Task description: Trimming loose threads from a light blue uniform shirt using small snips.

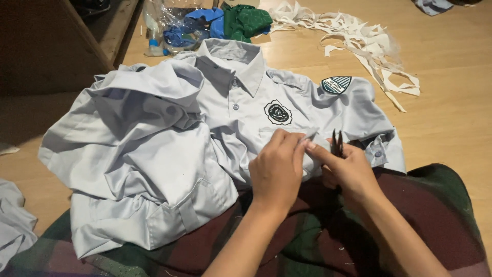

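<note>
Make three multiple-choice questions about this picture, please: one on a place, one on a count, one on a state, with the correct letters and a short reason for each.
1. Where do the white fabric strips lie?
A. On the wooden floor, beyond the shirts
B. On the person's lap
C. Inside the plastic bag

2. How many embroidered badges show on the flat grey shirt?
A. None
B. Two
C. Five

3. What does the right hand hold?
A. Nothing
B. A small dark pair of snips
C. A blue cloth

Answers:
1. A: the strips are spread on the floor at the upper right.
2. B: a round chest badge and a shield sleeve badge are visible.
3. B: the dark tips of the snips stick up from that hand, while the left hand pinches the shirt fabric with its fingers.
</note>
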